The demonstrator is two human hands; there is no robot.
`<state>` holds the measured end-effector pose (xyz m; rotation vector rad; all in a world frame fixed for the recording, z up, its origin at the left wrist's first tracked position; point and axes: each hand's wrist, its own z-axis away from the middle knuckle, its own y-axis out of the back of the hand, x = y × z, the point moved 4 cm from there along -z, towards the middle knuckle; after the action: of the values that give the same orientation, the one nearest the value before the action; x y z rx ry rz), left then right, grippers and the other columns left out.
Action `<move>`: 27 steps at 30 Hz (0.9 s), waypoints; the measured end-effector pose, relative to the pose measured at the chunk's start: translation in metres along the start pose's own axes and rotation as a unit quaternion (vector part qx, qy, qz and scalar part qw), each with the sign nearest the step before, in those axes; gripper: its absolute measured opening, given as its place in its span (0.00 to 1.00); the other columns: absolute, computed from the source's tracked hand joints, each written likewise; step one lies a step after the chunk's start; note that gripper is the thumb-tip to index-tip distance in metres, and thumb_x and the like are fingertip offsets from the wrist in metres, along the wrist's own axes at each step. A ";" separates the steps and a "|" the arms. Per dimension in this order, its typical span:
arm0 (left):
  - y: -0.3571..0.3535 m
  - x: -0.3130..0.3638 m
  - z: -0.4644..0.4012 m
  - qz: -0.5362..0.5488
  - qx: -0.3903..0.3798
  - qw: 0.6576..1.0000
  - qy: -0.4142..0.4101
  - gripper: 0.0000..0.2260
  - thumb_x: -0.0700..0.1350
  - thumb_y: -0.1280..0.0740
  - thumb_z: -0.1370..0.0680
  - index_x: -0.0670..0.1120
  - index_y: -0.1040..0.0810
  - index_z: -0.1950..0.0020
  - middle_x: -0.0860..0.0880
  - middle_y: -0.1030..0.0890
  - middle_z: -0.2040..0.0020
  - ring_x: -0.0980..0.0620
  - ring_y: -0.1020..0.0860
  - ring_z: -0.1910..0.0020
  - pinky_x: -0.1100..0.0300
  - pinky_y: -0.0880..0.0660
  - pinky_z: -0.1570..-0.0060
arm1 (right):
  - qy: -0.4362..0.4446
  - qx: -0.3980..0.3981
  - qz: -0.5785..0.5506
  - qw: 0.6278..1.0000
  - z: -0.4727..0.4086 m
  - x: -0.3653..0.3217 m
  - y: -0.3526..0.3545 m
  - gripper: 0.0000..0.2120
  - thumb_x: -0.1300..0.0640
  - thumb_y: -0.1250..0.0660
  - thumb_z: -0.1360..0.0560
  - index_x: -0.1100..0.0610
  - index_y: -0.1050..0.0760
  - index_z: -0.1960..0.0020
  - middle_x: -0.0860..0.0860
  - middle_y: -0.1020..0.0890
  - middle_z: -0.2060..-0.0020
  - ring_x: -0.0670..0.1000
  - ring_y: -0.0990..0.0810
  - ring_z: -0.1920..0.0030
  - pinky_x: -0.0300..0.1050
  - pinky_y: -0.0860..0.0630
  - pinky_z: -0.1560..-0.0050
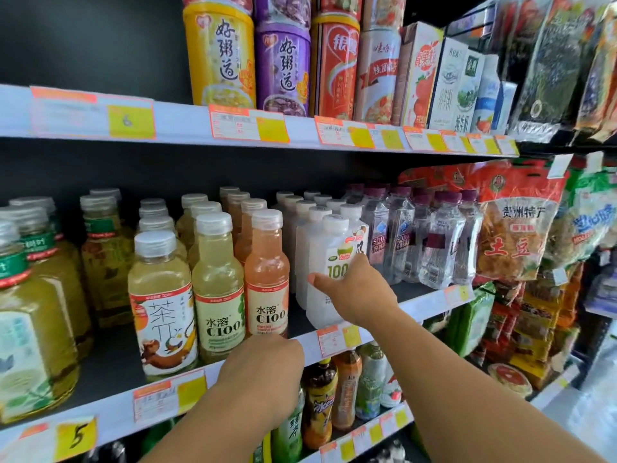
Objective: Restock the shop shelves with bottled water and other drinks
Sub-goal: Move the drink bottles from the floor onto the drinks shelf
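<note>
Right hand [354, 292] clasps the front white bottle [329, 262], seating it flush at the shelf lip [337, 339]; left hand [263, 375], just below and beside, rests curled there, grip indeterminable, apparently bracing.

i face a dark back panel [83, 45] behind the white shelf edges [173, 123], which run across and slope away to my right. price tags [248, 123] in orange and yellow line those edges. snack bags [514, 225] hang on a rack at my right, with a strip of pale floor [587, 416] below. light is even and bright.
</note>
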<state>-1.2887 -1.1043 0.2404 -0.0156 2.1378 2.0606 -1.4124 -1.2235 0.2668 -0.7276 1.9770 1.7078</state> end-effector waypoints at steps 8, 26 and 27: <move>0.002 -0.001 0.006 0.005 -0.015 1.000 0.023 0.07 0.40 0.37 0.23 0.44 0.23 0.46 0.43 0.22 0.48 0.42 0.22 0.50 0.55 0.32 0.59 | -0.014 0.008 -0.009 1.000 0.000 -0.001 -0.003 0.37 0.31 0.32 0.29 0.59 0.37 0.37 0.55 0.22 0.54 0.57 0.21 0.55 0.54 0.25 0.58; 0.010 0.006 0.000 -0.014 -0.028 0.999 0.030 0.14 0.39 0.36 0.22 0.41 0.25 0.37 0.41 0.23 0.39 0.41 0.24 0.41 0.53 0.30 0.54 | -0.029 0.003 -0.001 1.000 0.003 -0.005 -0.001 0.36 0.34 0.32 0.27 0.59 0.39 0.34 0.57 0.19 0.49 0.59 0.18 0.49 0.60 0.20 0.48; 0.010 0.006 -0.001 -0.015 -0.030 0.999 0.031 0.14 0.39 0.36 0.22 0.42 0.26 0.37 0.42 0.23 0.39 0.41 0.24 0.41 0.53 0.30 0.53 | -0.029 0.000 -0.003 1.000 0.002 -0.005 -0.002 0.36 0.35 0.32 0.27 0.59 0.40 0.33 0.57 0.19 0.49 0.59 0.18 0.49 0.60 0.19 0.48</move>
<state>-1.2957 -1.1047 0.2493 -0.1195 2.0974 2.1334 -1.4075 -1.2210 0.2681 -0.6765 1.9345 1.7054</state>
